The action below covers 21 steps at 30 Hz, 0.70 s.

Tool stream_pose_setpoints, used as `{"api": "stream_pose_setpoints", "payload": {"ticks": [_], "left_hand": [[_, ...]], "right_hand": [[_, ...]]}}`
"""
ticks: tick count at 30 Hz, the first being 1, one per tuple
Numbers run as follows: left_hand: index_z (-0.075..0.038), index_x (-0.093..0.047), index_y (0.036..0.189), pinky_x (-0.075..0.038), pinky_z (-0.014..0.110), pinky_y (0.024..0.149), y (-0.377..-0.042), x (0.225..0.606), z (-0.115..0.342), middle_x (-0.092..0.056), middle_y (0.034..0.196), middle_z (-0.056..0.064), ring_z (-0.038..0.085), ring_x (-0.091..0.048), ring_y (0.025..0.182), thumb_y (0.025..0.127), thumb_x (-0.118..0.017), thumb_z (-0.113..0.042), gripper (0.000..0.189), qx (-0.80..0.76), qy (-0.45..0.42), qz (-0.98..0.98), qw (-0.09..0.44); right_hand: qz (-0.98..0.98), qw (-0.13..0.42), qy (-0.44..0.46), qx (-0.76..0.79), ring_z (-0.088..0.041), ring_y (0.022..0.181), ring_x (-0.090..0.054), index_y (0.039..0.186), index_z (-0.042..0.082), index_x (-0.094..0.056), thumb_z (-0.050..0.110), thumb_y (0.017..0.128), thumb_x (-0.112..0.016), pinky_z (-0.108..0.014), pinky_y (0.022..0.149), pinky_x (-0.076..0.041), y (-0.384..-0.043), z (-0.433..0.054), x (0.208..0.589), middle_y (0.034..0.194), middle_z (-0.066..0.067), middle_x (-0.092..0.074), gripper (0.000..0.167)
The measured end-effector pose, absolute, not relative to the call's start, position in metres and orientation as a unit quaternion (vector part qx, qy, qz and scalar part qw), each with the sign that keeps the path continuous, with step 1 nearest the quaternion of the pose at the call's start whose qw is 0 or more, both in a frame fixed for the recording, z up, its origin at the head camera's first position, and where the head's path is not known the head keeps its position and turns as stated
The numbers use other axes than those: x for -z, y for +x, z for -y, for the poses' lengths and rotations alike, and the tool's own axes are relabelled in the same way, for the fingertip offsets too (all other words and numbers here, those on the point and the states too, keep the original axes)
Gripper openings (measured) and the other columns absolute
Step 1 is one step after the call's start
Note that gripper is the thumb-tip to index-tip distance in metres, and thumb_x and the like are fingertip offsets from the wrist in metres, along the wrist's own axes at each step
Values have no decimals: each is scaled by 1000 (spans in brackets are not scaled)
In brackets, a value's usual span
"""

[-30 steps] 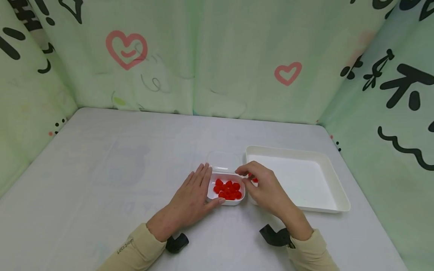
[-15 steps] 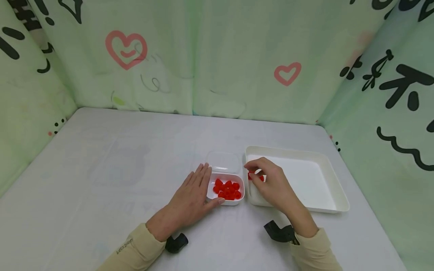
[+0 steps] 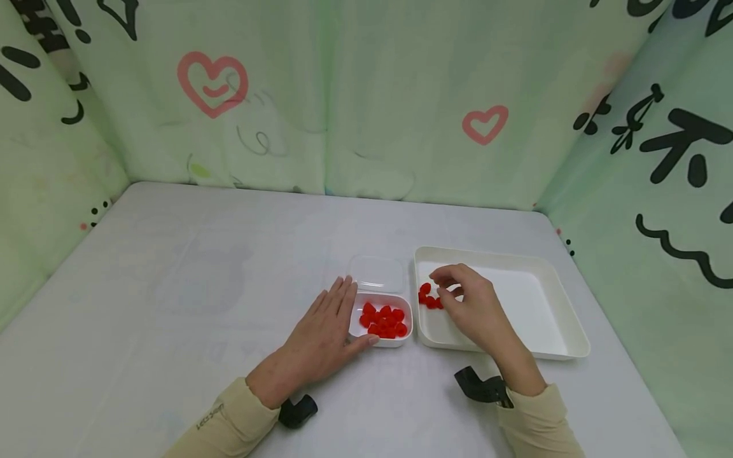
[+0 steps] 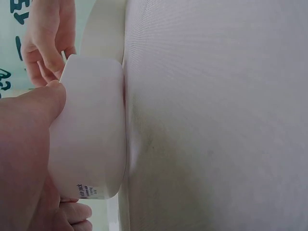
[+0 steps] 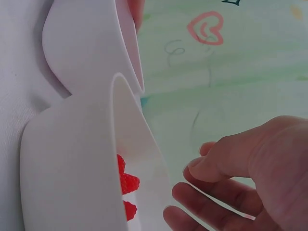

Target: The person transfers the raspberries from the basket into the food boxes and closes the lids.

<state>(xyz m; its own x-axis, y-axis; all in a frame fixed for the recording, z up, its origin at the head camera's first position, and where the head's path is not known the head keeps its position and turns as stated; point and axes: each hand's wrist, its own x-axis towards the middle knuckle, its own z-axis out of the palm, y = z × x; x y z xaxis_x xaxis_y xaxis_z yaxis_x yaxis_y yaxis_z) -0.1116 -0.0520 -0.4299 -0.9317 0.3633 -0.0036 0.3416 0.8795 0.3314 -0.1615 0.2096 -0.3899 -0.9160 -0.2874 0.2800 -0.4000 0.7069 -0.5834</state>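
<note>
My left hand (image 3: 323,331) lies against a small white plastic box (image 3: 380,343), fingers straight along its left side. In the left wrist view its thumb (image 4: 57,96) rests on the box's rim. Inside the box is a heap of red raspberries (image 3: 385,321). The box's clear lid (image 3: 376,273) stands open at the back. My right hand (image 3: 471,308) hovers over the left part of a large white tray (image 3: 532,305), fingers loosely bent, with nothing visible between thumb and fingertips. Several raspberries (image 5: 130,184) lie in the tray beside it.
The tray's left wall (image 3: 417,324) stands close to the box's right side. A white cloth covers the table (image 3: 172,286). Green printed curtains (image 3: 366,95) surround its back and sides. A black wrist mount (image 3: 481,385) sticks out under the right wrist.
My right hand has moved right, from beside the box to over the tray, uncovering raspberries at the tray's left end. The left hand and box have stayed put.
</note>
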Motion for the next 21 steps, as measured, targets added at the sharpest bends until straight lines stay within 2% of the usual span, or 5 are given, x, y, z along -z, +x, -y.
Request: {"api": "stream_pose_setpoints", "payload": {"ticks": [7, 15, 21], "left_hand": [[-5, -19, 158, -25, 50, 122, -112, 431, 52, -20, 165, 13, 32, -17, 154, 90, -59, -60, 96, -171, 180, -968, 30], [-5, -18, 158, -25, 50, 122, -112, 432, 52, -20, 166, 12, 30, -17, 154, 90, -60, -58, 96, -169, 183, -968, 30], [-6, -17, 158, -25, 50, 122, -111, 431, 52, -19, 166, 12, 30, -17, 154, 90, -60, -59, 97, -172, 180, -968, 33]], "right_hand": [[927, 69, 170, -326, -23, 95, -64, 110, 3, -66, -3, 90, -61, -33, 78, -57, -165, -212, 396, 106, -10, -69, 22], [932, 46, 153, -326, -25, 95, -64, 109, 2, -67, -5, 89, -61, -43, 80, -57, -167, -214, 401, 106, -12, -69, 22], [935, 35, 150, -319, -26, 95, -64, 109, 2, -67, -4, 89, -60, -42, 81, -57, -168, -216, 404, 106, -13, -68, 22]]}}
